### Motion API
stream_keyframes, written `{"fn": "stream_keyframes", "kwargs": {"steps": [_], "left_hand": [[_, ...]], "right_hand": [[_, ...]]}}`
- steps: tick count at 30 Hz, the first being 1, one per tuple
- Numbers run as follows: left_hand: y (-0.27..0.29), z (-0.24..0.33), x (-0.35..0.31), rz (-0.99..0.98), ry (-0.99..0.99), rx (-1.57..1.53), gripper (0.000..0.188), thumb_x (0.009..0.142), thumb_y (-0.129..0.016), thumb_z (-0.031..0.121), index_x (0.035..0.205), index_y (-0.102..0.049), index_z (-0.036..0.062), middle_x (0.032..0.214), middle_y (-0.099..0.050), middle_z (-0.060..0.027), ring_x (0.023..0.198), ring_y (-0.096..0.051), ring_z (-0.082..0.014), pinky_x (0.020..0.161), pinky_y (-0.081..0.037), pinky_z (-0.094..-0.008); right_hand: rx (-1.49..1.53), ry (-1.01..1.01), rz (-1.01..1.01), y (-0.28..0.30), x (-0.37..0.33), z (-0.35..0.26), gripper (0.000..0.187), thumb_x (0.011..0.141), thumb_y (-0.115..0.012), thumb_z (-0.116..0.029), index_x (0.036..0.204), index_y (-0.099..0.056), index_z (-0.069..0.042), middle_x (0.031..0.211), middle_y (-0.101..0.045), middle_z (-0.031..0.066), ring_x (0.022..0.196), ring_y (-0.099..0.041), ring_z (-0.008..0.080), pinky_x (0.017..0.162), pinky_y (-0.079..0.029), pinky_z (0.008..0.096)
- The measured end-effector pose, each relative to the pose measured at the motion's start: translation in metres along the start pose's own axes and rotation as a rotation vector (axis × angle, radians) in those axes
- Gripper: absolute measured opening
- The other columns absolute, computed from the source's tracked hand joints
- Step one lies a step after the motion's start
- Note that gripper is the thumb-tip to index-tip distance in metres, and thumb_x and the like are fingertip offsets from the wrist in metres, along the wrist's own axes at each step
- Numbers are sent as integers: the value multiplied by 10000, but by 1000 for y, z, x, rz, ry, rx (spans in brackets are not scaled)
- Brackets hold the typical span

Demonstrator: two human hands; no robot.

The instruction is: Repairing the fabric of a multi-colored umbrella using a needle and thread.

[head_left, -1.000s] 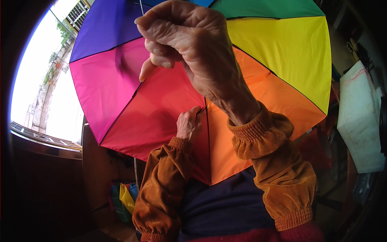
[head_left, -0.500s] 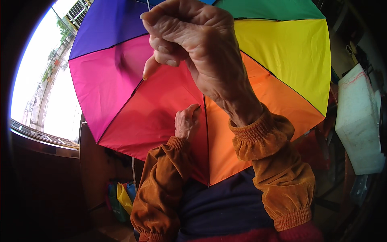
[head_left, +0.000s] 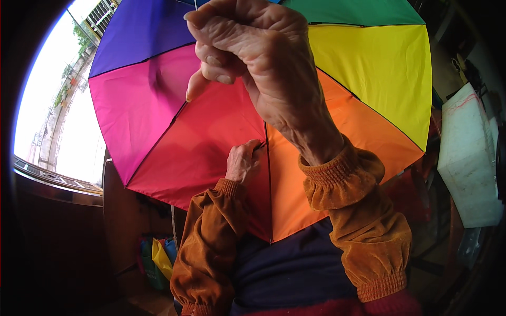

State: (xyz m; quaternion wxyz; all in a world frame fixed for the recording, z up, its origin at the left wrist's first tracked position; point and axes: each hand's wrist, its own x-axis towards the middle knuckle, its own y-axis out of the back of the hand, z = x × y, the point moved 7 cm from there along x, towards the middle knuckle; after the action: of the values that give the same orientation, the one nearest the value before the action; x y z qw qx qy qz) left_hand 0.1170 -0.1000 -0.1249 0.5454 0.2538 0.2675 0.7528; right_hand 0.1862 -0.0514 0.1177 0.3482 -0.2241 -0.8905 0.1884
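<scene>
An open umbrella (head_left: pixel 211 137) with panels of several rainbow colours and dark ribs spreads across my lap, its inside facing me. My left hand (head_left: pixel 243 162) lies over the red panel, thumb and forefinger closed on the umbrella beside the rib between red and orange. What exactly is pinched there is partly hidden. My right hand (head_left: pixel 258 58) is raised close to the camera, above the umbrella. Its thumb and forefinger are pinched together, and a thin pale thread (head_left: pixel 195 4) runs up from them out of the picture.
At the right stands a white foam box (head_left: pixel 468 152). Yellow, green and blue bags (head_left: pixel 162 258) are low at the left, beside a brown panel. A bright window (head_left: pixel 68 105) opens on the far left. Dark navy clothing (head_left: pixel 295 263) covers my lap under the umbrella's edge.
My left hand has shifted very slightly down and left, its pinch still near the rib. The right hand stays raised in nearly the same place.
</scene>
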Motion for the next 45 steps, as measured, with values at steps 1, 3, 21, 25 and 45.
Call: {"fn": "stream_keyframes", "kwargs": {"steps": [1, 3, 21, 25, 45], "left_hand": [[0, 1, 0, 3, -1, 18, 197, 791, -547, 207, 858, -600, 29, 707, -583, -205, 690, -570, -386, 607, -433, -443], [0, 3, 0, 4, -3, 35, 189, 792, -545, 203, 855, -597, 32, 711, -583, -206, 692, -569, -387, 607, -434, -444], [0, 4, 2, 39, 9, 93, 160, 805, -530, 180, 853, -607, 47, 745, -602, -196, 720, -573, -387, 635, -440, -471], [-4, 1, 1, 65, -47, 48, 131, 794, -539, 159, 827, -593, 44, 736, -592, -202, 716, -562, -393, 624, -434, -472], [-18, 37, 1, -231, -65, -90, 242, 788, -612, 235, 815, -626, -5, 641, -593, -147, 595, -608, -255, 559, -452, -355]], "right_hand": [[-26, 24, 29, 0, 0, 0, 102, 874, -525, -60, 844, -566, 29, 606, -507, 30, 473, -425, 63, 519, -512, 277], [-43, 55, 50, -2, 1, 0, 95, 861, -526, -40, 834, -563, 43, 599, -506, 40, 464, -430, 67, 505, -517, 284], [-83, 95, 93, -3, -1, 1, 86, 830, -546, -8, 790, -562, 66, 557, -499, 46, 429, -437, 67, 445, -518, 288], [-106, 30, 82, -10, -4, -3, 122, 888, -543, -105, 849, -573, 6, 598, -504, 10, 478, -418, 59, 543, -510, 273], [-501, -107, 82, 51, -6, 14, 146, 826, -559, -95, 746, -553, 26, 536, -471, 10, 428, -414, 58, 426, -463, 248]]}}
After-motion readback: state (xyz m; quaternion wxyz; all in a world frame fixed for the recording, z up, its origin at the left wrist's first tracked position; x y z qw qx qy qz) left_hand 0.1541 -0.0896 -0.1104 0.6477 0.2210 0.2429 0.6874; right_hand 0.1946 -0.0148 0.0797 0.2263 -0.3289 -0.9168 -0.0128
